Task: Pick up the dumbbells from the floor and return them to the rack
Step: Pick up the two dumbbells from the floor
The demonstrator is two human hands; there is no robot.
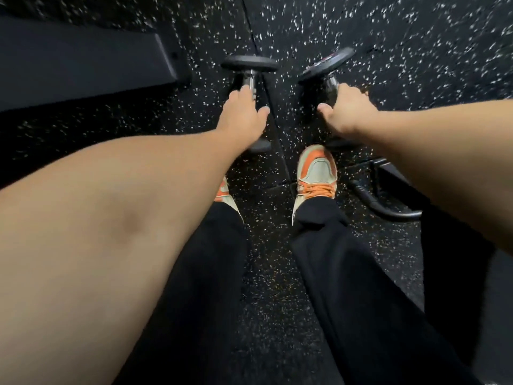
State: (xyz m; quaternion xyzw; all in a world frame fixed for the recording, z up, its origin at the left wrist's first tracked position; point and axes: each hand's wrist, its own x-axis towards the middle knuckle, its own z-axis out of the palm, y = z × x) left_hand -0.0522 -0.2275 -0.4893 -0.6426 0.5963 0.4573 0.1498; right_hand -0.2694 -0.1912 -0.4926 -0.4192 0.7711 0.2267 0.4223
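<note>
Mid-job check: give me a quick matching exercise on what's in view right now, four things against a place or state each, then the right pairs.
Things:
1. left hand
2. right hand
3. right shoe
4. dark bench

Places or states:
A. orange and pale, just near of the right dumbbell
B. far left, beside the left dumbbell
C. wrapped over the left dumbbell's handle
D. wrapped over the right dumbbell's handle

Pairs: 1-C, 2-D, 3-A, 4-B
</note>
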